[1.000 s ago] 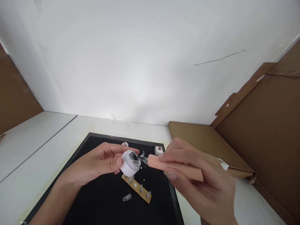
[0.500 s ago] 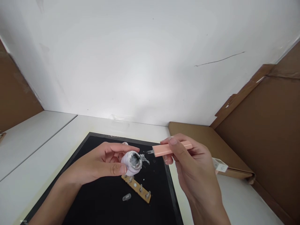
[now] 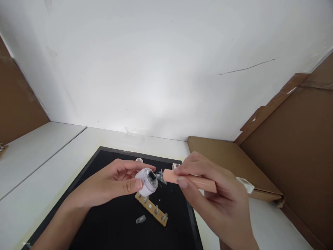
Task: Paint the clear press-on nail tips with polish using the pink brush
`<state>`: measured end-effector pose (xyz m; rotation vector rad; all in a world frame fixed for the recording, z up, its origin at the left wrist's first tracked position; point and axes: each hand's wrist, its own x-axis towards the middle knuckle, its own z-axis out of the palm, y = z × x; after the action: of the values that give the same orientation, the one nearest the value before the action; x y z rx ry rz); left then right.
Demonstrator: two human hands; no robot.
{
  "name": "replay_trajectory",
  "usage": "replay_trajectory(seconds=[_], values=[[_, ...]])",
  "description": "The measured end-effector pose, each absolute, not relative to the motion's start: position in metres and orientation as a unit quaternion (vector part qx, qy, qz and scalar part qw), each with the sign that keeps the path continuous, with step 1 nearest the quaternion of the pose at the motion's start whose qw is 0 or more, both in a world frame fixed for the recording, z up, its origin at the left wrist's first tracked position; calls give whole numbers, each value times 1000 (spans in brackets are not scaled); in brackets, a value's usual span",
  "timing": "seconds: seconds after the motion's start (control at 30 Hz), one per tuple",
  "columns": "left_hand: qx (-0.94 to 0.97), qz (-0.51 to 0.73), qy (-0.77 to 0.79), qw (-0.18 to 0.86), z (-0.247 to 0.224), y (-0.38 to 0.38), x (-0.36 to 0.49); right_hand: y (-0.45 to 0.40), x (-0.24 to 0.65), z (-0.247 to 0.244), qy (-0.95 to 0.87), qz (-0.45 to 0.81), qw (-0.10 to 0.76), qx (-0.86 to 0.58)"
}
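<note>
My left hand grips a small white jar between thumb and fingers. The jar is tilted, its open mouth facing right, with silvery residue round the rim and a crumpled clear film at the lip. In my right hand is a peach-coloured brush handle, pinched between thumb and fingers. Its near end lies against the film beside the jar's mouth; the bristles are mostly hidden. Below the jar, a tan strip with several clear upright pieces lies on the black mat. A loose translucent piece lies nearby.
Behind my left fingers is a small round item. A small white box stands at the mat's far right corner. On the right are a flat cardboard box and another white box. Cardboard panels and a white wall enclose the table.
My right hand has turned the brush handle and brought it left, so its brush end has come to the film at the jar's mouth. The jar has tipped slightly more to the right.
</note>
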<state>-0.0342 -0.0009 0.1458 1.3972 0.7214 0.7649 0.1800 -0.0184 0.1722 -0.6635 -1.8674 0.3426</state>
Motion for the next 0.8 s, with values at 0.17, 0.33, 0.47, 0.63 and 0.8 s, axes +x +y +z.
replay_trajectory(seconds=[0.17,0.33,0.47,0.63,0.8], values=[[619,332,316,637,145,-1,-35,-17,177,173,-806,105,516,-268],[626,331,313,633,145,-2,-35,-17,177,174,-812,99,502,-281],[626,328,309,636,144,-2,-36,-17,176,175,-816,94,493,-289],[621,329,308,641,143,0,-36,-17,175,177,-820,92,488,-285],[622,328,307,641,142,1,-37,-19,177,174,-801,132,512,-281]])
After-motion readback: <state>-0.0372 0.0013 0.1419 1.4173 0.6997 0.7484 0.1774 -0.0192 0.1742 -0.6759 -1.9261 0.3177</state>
